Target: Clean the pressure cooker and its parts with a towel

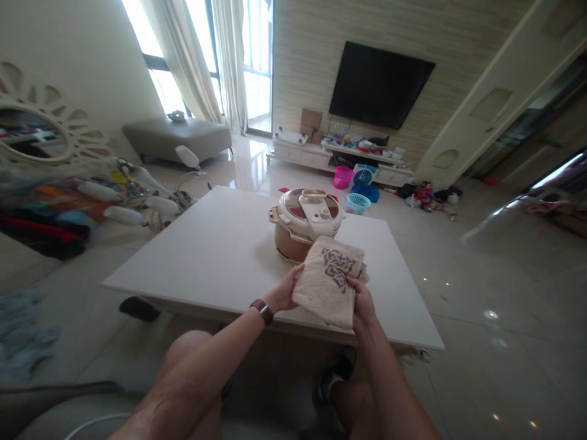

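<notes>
Between my two hands is a folded beige cloth [323,290] with a dark printed pattern, held above the near edge of the white table [206,244]. My left hand [288,288] grips its left side, the fingers mostly hidden beneath it. On the right side, my right hand [363,304] pinches the cloth with the thumb on top. Just behind the cloth, a cream and brown electric pressure cooker [293,235] stands upright on the table with its lid on. The cloth covers part of the cooker's lower front in this view.
Beyond the table, pink [343,177] and light blue baskets [358,203] stand on the floor before a cluttered TV cabinet [302,156]. A lamp with several white shades [162,205] is close to the table's left side. A grey bench [183,137] sits by the window.
</notes>
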Motion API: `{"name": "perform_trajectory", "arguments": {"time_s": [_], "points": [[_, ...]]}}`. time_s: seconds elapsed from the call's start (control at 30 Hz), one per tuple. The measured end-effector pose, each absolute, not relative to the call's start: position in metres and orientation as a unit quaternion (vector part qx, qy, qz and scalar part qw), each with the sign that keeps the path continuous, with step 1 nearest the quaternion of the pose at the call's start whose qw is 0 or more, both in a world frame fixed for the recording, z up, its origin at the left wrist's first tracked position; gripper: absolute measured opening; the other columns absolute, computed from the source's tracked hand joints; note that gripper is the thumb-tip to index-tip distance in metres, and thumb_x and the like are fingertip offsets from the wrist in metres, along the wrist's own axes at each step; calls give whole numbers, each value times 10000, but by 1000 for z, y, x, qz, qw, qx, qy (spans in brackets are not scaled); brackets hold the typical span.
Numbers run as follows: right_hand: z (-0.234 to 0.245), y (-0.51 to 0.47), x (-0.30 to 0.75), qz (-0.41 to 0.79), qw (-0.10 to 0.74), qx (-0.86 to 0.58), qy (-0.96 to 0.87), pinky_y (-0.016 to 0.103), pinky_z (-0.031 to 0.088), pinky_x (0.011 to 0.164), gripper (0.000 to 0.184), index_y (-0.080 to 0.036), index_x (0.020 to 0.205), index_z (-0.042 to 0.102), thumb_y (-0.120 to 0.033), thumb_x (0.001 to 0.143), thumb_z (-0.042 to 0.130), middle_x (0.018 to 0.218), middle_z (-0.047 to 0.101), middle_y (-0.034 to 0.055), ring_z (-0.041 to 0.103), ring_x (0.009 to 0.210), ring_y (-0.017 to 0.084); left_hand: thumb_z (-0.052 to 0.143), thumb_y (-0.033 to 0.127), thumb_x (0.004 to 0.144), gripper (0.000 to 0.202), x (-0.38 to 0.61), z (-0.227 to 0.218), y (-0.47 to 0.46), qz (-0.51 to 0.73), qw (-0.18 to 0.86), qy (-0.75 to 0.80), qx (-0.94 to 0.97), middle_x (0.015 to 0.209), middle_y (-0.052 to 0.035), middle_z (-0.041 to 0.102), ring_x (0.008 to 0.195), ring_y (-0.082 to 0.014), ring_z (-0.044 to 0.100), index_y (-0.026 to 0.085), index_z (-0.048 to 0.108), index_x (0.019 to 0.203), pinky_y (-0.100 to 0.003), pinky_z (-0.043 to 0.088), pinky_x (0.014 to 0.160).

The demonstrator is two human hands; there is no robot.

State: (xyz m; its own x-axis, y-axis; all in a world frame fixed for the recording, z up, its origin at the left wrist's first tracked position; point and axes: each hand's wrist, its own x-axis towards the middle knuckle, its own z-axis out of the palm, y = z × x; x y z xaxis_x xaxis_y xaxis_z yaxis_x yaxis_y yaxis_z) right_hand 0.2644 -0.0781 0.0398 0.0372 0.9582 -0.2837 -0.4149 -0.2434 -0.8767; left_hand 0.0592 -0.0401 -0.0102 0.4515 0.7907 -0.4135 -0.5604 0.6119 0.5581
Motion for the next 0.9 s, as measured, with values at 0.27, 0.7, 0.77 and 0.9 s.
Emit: {"name": "perform_trajectory", "arguments": {"time_s": [0.27, 0.7, 0.77, 0.9], "points": [[86, -115, 268, 570, 391, -583, -427, 357, 572, 808, 374, -223, 1014, 703, -459, 737, 792, 1077, 771, 100, 723, 1008, 270, 690, 341, 970, 658, 32, 26, -122, 361, 901, 222, 91, 1221, -241, 793, 1208, -340, 760, -9, 547, 1509, -470, 516, 1157], [129, -155, 307, 433, 346, -651, -519, 292, 484, 739, 246, -217, 899, 696, -369, 705, 712, 926, 713, 33, 665, 898, 192, 627, 296, 1012, 511, -4, 121, -148, 642, 729, 234, 51, 1317, -190, 769, 1253, -313, 739, 139, 591, 1496, -523, 538, 1170], [137, -147, 306, 415, 331, -644, -551, 269, 450, 700, 208, -210, 854, 722, -329, 685, 737, 826, 705, 11, 628, 828, 175, 644, 309, 1004, 480, -7, 125, -151, 657, 711, 246, 51, 1291, -190, 778, 1223, -316, 752, 145, 627, 1454, -515, 570, 1135], [137, -128, 297, 422, 329, -630, -563, 248, 401, 646, 110, -195, 766, 733, -275, 693, 746, 765, 708, 11, 598, 746, 153, 647, 313, 1004, 418, -10, 128, -156, 681, 680, 265, 55, 1278, -180, 778, 1181, -300, 765, 150, 673, 1388, -484, 605, 1084]]}}
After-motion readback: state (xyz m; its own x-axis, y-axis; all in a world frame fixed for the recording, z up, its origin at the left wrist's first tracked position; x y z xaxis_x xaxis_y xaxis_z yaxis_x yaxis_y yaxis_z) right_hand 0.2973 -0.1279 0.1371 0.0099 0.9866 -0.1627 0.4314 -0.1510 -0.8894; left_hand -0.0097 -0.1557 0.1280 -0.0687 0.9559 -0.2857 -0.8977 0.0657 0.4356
